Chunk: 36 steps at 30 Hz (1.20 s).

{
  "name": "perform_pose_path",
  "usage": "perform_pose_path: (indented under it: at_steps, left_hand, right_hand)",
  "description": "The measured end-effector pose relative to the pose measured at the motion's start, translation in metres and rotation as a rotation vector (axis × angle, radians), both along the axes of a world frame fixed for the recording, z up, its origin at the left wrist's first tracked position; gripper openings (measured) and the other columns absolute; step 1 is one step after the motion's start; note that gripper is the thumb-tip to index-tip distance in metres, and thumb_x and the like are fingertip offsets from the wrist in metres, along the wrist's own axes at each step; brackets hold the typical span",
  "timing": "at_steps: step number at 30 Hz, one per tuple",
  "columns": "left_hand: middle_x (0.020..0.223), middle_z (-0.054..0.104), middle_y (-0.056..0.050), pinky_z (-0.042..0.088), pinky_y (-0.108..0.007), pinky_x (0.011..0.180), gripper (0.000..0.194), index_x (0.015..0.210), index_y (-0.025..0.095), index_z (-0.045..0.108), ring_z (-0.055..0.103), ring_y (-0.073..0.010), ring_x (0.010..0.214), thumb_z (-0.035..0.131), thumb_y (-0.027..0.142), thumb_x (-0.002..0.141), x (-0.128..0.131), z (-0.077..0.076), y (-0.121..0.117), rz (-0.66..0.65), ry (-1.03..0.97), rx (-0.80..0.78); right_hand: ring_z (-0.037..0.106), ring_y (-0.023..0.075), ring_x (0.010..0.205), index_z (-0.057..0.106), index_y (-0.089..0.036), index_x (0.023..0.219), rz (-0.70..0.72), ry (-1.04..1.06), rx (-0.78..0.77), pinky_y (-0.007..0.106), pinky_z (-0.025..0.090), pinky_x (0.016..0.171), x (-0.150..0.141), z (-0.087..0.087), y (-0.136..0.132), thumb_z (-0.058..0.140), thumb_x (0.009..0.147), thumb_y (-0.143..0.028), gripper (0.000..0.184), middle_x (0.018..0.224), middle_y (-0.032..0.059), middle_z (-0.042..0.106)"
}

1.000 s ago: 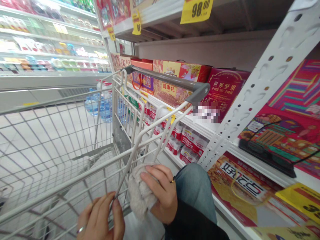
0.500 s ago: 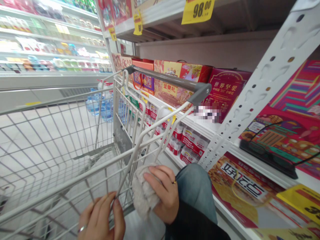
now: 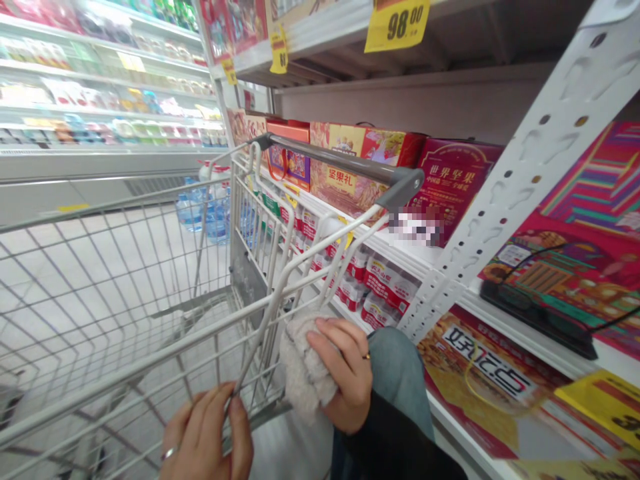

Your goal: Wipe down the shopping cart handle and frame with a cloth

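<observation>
A white wire shopping cart (image 3: 150,280) with a grey handle bar (image 3: 345,167) fills the left and middle of the view. My right hand (image 3: 347,373) presses a fluffy grey cloth (image 3: 303,370) against an upright bar at the cart's rear frame, fingers curled over the cloth. Lower down, my left hand (image 3: 210,437) pinches a thin wire of the cart's rear grid between thumb and fingers. A ring shows on each hand. My knee in blue jeans (image 3: 400,373) sits just right of the cloth.
To the right stands a white shelf rack (image 3: 505,193) with red gift boxes (image 3: 450,187), packs of bottles (image 3: 380,287) below and a yellow price tag (image 3: 397,23) above. Large water bottles (image 3: 205,207) stand on the floor beyond the cart. Refrigerated shelves (image 3: 100,100) line the far left.
My right hand has slid the cloth up and a little rightward along the cart's frame. My left hand has kept its pinch on the wire.
</observation>
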<state>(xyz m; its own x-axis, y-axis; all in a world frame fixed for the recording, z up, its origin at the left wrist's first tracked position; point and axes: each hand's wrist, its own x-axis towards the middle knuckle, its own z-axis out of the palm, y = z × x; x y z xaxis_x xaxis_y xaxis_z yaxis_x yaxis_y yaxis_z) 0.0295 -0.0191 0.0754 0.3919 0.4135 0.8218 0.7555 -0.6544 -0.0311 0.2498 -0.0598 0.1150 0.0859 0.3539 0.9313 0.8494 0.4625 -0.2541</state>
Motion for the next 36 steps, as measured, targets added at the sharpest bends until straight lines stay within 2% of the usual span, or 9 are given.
perform_pose_path:
  at_steps: [4,12,14,19,21,25,29,31,36]
  left_hand:
    - [0.102,0.074,-0.013,0.047,-0.049,0.098,0.012,0.103,0.016,0.061,0.066,-0.0317,0.097,0.057,0.011,0.093,-0.002,-0.001,0.0,-0.007,0.048,0.032]
    - [0.101,0.075,-0.01,0.046,-0.048,0.103,0.016,0.11,0.017,0.062,0.066,-0.031,0.1,0.058,0.018,0.095,0.0,-0.005,-0.001,0.035,-0.033,-0.028]
    - [0.101,0.075,-0.01,0.046,-0.048,0.102,0.016,0.111,0.016,0.062,0.066,-0.0309,0.1,0.058,0.018,0.095,-0.001,-0.006,0.0,0.032,-0.032,-0.031]
    - [0.103,0.075,-0.011,0.046,-0.048,0.102,0.015,0.109,0.018,0.063,0.066,-0.0309,0.101,0.057,0.019,0.095,-0.005,-0.007,0.0,0.021,-0.007,-0.052]
    - [0.104,0.075,-0.01,0.046,-0.048,0.102,0.017,0.111,0.019,0.063,0.066,-0.0304,0.102,0.056,0.019,0.095,-0.005,-0.009,0.0,0.018,-0.004,-0.069]
    - [0.107,0.074,-0.01,0.046,-0.048,0.105,0.026,0.118,0.02,0.063,0.066,-0.029,0.104,0.055,0.019,0.093,-0.003,-0.013,-0.002,0.036,-0.066,-0.109]
    - [0.106,0.074,-0.012,0.047,-0.049,0.104,0.025,0.118,0.019,0.062,0.066,-0.0307,0.104,0.057,0.02,0.094,-0.003,-0.012,-0.002,0.039,-0.049,-0.109]
    - [0.105,0.074,-0.012,0.047,-0.049,0.103,0.021,0.115,0.018,0.062,0.066,-0.0315,0.103,0.057,0.02,0.094,-0.004,-0.01,-0.001,0.028,-0.022,-0.095]
    - [0.102,0.074,-0.012,0.047,-0.049,0.1,0.017,0.111,0.016,0.061,0.066,-0.0319,0.1,0.059,0.017,0.094,-0.001,-0.004,-0.001,0.023,-0.018,-0.049]
  right_hand:
    - [0.063,0.0257,0.123,0.065,-0.017,0.137,0.038,-0.048,-0.067,0.04,0.06,0.102,-0.005,-0.012,-0.005,0.052,0.101,-0.021,0.038,0.128,0.0101,0.072]
    - [0.063,0.0283,0.127,0.062,-0.023,0.143,-0.044,0.05,0.039,0.047,0.058,0.107,0.013,0.013,-0.003,0.058,0.102,-0.025,0.041,0.133,0.0113,0.069]
    - [0.063,0.0282,0.128,0.062,-0.022,0.143,-0.018,0.026,0.016,0.047,0.058,0.106,0.012,0.008,-0.002,0.057,0.102,-0.025,0.041,0.134,0.0116,0.069]
    - [0.065,0.0258,0.124,0.063,-0.019,0.14,0.041,-0.042,-0.098,0.041,0.062,0.101,0.002,-0.019,-0.007,0.053,0.103,-0.024,0.039,0.128,0.0114,0.073]
    - [0.066,0.0256,0.122,0.063,-0.019,0.14,0.044,-0.053,-0.104,0.041,0.063,0.1,0.002,-0.021,-0.009,0.051,0.103,-0.024,0.039,0.127,0.011,0.073]
    - [0.065,0.0282,0.125,0.062,-0.022,0.142,-0.02,-0.002,-0.034,0.046,0.062,0.103,0.012,-0.005,-0.008,0.058,0.102,-0.028,0.041,0.131,0.0115,0.072]
    - [0.064,0.029,0.125,0.061,-0.023,0.143,-0.059,0.041,0.029,0.049,0.06,0.103,0.019,0.007,-0.005,0.061,0.101,-0.027,0.042,0.13,0.012,0.071]
    - [0.064,0.0292,0.125,0.061,-0.022,0.143,-0.026,0.042,0.004,0.049,0.06,0.103,0.016,0.0,-0.004,0.062,0.101,-0.028,0.043,0.13,0.0126,0.071]
    - [0.065,0.0272,0.122,0.063,-0.017,0.139,0.102,-0.022,-0.133,0.044,0.063,0.096,0.005,-0.042,-0.004,0.056,0.101,-0.024,0.039,0.126,0.0131,0.072]
